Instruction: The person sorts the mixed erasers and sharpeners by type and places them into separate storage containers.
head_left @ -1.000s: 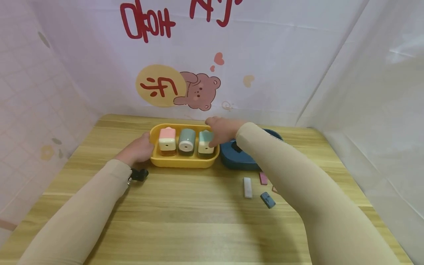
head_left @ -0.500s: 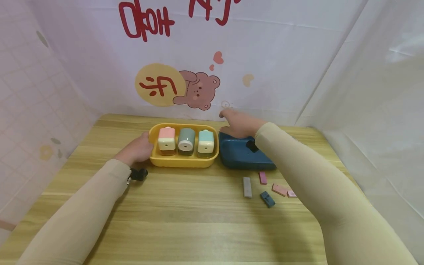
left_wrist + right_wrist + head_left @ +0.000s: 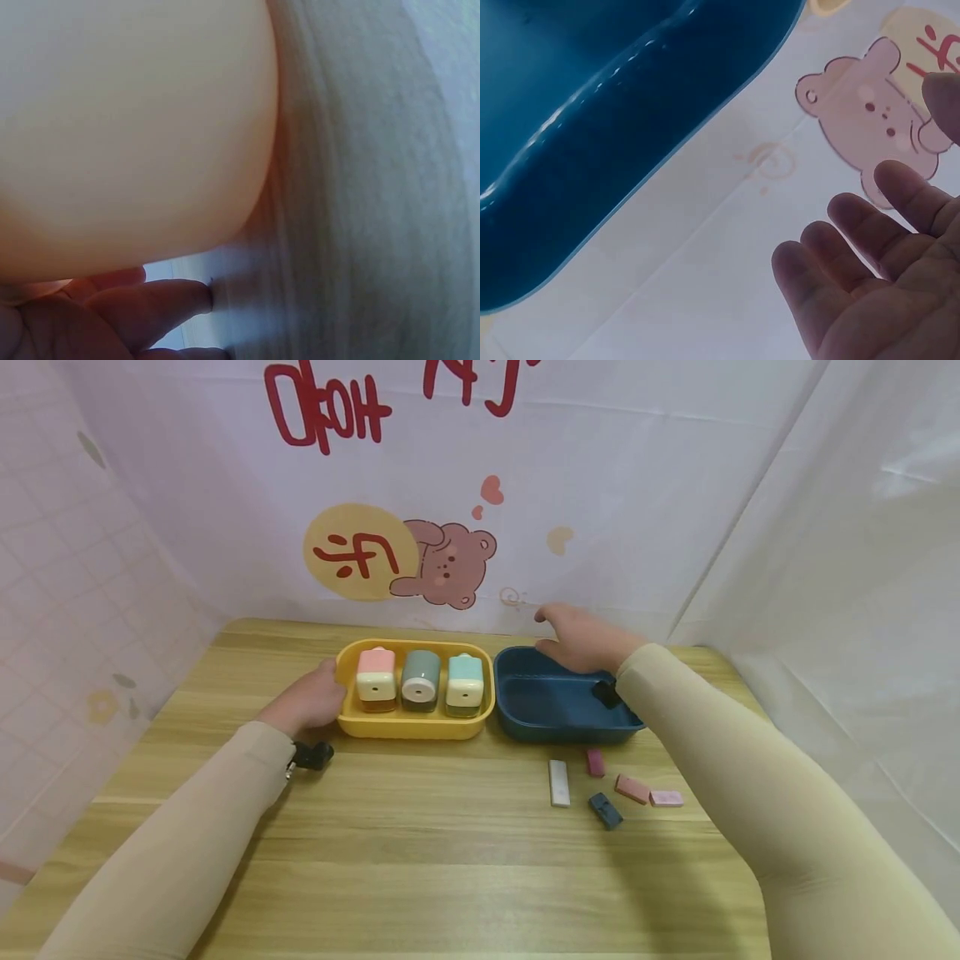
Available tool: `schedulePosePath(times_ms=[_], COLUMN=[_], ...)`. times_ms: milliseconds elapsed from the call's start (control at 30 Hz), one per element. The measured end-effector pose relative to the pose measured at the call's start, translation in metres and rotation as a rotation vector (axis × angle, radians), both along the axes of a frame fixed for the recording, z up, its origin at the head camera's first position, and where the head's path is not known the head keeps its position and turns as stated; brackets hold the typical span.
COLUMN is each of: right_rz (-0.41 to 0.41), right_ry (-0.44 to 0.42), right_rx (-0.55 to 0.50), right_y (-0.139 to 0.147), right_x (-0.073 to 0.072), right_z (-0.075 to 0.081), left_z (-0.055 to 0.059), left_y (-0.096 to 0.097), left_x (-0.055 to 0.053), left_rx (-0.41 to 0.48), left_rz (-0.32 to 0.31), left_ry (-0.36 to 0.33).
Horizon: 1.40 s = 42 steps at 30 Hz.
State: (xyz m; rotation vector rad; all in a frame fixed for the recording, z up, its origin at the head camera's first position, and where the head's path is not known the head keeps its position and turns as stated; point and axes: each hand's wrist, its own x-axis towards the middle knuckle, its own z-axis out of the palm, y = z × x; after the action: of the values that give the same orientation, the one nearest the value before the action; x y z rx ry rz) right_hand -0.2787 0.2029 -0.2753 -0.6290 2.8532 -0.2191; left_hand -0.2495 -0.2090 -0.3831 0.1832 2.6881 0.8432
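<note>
On the table (image 3: pixel 420 860), a yellow tray (image 3: pixel 412 727) is sitting beside a blue tray (image 3: pixel 558 702). The left hand (image 3: pixel 309 700) is touching the yellow end, its grip unclear; the right hand (image 3: pixel 588 637) is hovering, released, near the blue rim. Three sharpeners (image 3: pixel 422 677) are lying in the yellow tray.

Yellow tray (image 3: pixel 412 727) with three pencil sharpeners in one row.
Tray: oblong, rounded corners; left hand (image 3: pixel 313 695) at its left end. Contents, left to right, spaced apart, holes visible: pink-and-cream sharpener (image 3: pixel 377 679), grey-green-and-white sharpener (image 3: pixel 422 680), mint-and-cream sharpener (image 3: pixel 465 685). Dark blue tray (image 3: pixel 551 700): oblong, just beside the yellow one; right hand (image 3: pixel 587 637), fingers extended, near its rear rim.
</note>
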Motion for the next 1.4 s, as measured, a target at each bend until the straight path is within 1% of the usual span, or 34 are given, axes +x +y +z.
schedulePosePath(times_ms=[100,367,667,867,1067,1167,1400], right_rz=[-0.015,-0.066,-0.139,-0.181,-0.213,-0.229,-0.241], right_ry=[0.008,0.039,0.052,0.051,0.054,0.047,0.045], right_rx=[-0.01,-0.031,-0.027,-0.024,-0.007,-0.006,-0.005], right_y=[0.011,0.041,0.078,0.1,0.118,0.125,0.139], right_x=[0.001,0.005,0.01,0.012,0.014,0.016,0.019], right_z=[0.0,-0.001,-0.01,-0.021,-0.036,-0.044,-0.059], left_z=[0.0,0.001,0.001,0.002,0.003,0.003,0.004], left_y=[0.0,0.001,0.001,0.003,0.003,0.003,0.003], left_x=[0.0,-0.001,-0.001,-0.001,-0.001,-0.001,-0.002], left_rx=[0.005,0.004,-0.001,-0.006,-0.007,0.001,-0.001], left_rz=[-0.002,0.017,0.019,0.025,0.017,0.017,0.014], left_ry=[0.004,-0.019,-0.015,-0.021,-0.009,-0.015,-0.02])
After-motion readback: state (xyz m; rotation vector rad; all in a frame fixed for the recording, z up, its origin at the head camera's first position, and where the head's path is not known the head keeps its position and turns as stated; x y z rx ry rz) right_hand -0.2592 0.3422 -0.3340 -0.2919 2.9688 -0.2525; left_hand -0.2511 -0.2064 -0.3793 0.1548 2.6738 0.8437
